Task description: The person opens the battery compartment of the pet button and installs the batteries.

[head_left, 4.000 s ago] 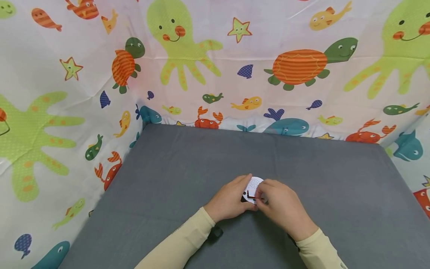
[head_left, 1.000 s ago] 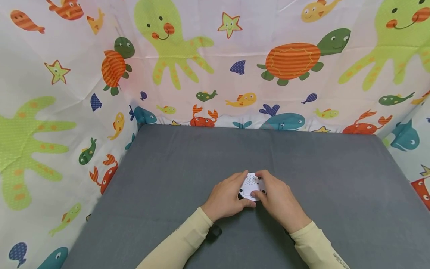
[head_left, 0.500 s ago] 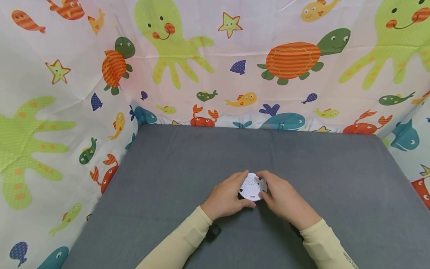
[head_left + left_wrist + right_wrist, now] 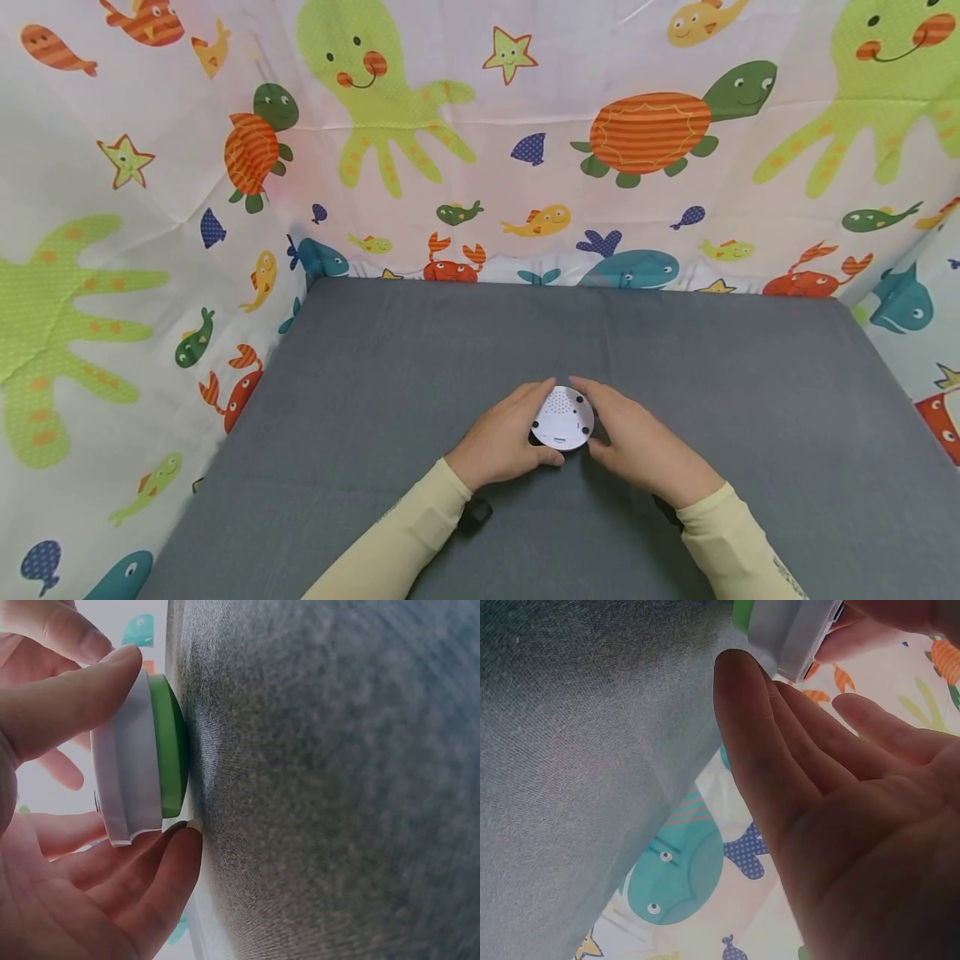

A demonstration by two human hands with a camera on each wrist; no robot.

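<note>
A round white device [image 4: 562,421] with a green dome beneath lies upside down, its flat white back facing up. On that back are small speaker holes, dark round feet and a closed cover near the front edge. My left hand [image 4: 504,437] grips it from the left, thumb at its near edge and fingers at the far side. In the left wrist view the device's green part [image 4: 171,746] faces the grey cloth. At the right edge my right hand [image 4: 637,437] has its fingers extended round the device. Its palm [image 4: 885,832] holds nothing.
Grey cloth [image 4: 420,358] covers the table. A curtain [image 4: 480,167] printed with sea animals hangs behind and along the left and right sides. A black wrist camera [image 4: 475,515] sits under the left wrist.
Four seconds ago my right fingers worked at an open compartment in the device's back. Then a cover sat there under my right thumb. Now the right thumb and fingers have drawn back to the right edge.
</note>
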